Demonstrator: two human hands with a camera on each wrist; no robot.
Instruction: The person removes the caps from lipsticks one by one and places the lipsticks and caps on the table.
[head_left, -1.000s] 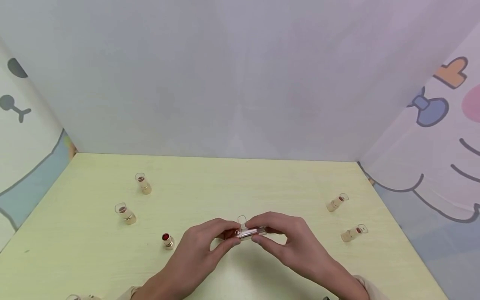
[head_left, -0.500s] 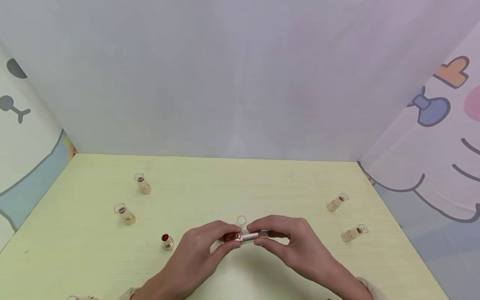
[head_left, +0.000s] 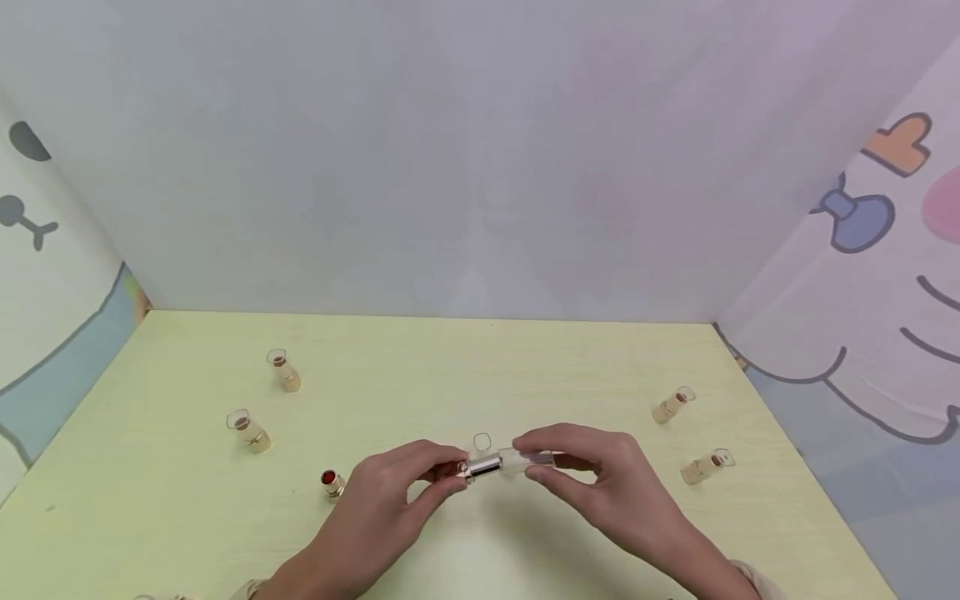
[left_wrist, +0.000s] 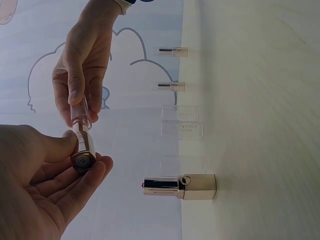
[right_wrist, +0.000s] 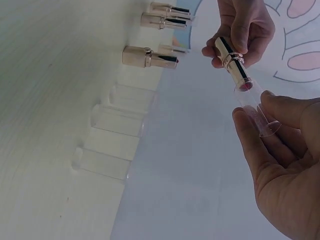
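Over the middle of the table, my left hand [head_left: 390,500] pinches the gold base of a lipstick [right_wrist: 231,59] between thumb and fingers. My right hand [head_left: 611,475] grips its clear cap [right_wrist: 258,114]. The cap is drawn mostly off; its mouth lies right at the lipstick's red tip, and the shiny metal tube shows bare. An uncapped lipstick [head_left: 330,482] stands upright beside my left hand, its red tip showing. Several clear caps [right_wrist: 119,119] stand on the table beyond my hands, mostly hidden by them in the head view.
Two capped lipsticks [head_left: 249,431] stand at the left of the yellowish table [head_left: 420,367], and two more [head_left: 707,467] at the right. Another thing [head_left: 161,597] is cut off at the lower left edge. A pale curtain [head_left: 480,167] rises behind the table.
My right hand has moved right with the cap, sliding it along the lipstick and baring the metal tube. My left hand has shifted slightly left with the base.
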